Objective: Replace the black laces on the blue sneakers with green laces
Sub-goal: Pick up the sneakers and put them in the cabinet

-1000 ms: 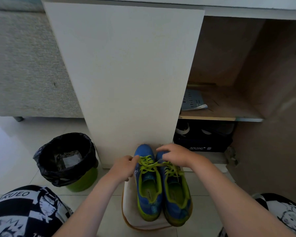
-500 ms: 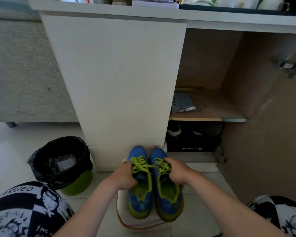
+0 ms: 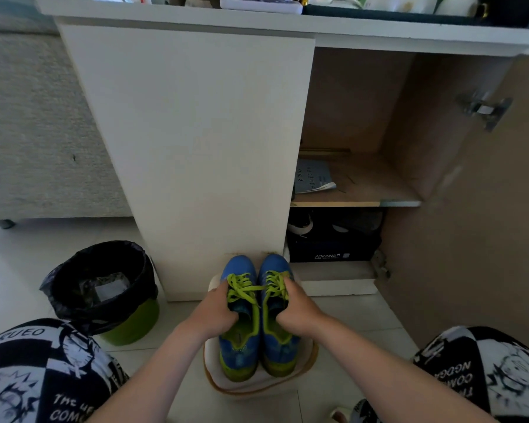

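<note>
Two blue sneakers with yellow-green soles stand side by side, toes toward the cabinet: the left sneaker and the right sneaker. Both carry green laces, and one lace runs across from one shoe to the other. My left hand grips the left sneaker at its outer side and collar. My right hand grips the right sneaker the same way. No black laces are in view.
The sneakers sit on a white stool with a tan rim. A green bin with a black bag stands at the left. A white cabinet door rises ahead; the open cabinet at right holds papers and a black shoebox. My knees flank the stool.
Both hands moved from the laces near the toes back to the shoes' sides and now grip the collars. The view has tilted up, showing the cabinet's top.
</note>
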Action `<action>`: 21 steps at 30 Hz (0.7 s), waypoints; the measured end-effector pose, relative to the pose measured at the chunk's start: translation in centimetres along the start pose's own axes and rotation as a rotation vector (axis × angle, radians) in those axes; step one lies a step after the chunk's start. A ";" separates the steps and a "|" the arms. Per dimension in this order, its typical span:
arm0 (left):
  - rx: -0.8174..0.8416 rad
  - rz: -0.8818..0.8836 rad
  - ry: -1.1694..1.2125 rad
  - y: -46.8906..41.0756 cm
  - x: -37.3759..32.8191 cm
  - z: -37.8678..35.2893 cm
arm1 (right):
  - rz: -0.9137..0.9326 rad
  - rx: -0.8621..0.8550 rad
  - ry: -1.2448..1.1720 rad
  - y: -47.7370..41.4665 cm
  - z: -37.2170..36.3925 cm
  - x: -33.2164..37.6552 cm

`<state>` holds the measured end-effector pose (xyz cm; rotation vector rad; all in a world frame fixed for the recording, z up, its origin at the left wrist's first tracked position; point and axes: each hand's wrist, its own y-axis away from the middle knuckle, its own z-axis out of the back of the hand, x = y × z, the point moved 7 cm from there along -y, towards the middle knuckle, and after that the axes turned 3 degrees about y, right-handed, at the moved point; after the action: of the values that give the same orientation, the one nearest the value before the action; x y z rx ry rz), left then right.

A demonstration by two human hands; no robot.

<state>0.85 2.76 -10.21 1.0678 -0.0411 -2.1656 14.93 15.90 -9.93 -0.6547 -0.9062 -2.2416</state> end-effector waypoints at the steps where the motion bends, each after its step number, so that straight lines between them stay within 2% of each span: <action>1: -0.020 -0.016 -0.022 0.1 -0.1 -0.2 | 0.019 -0.023 0.002 0.3 -0.4 -0.2; 10: -0.141 -0.098 -0.060 1.7 -4.0 0.3 | -0.010 -0.177 -0.068 3.2 1.7 -1.5; 16: -0.325 -0.212 -0.089 3.0 -10.7 1.3 | 0.000 -0.320 -0.073 7.3 9.6 -1.1; 21: -0.339 -0.333 0.018 2.8 -19.7 1.1 | 0.007 -0.436 -0.092 9.5 17.7 -1.7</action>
<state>9.65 12.39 4.81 0.9463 0.5280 -2.3423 26.40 24.25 4.38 -0.9573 -0.4505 -2.4397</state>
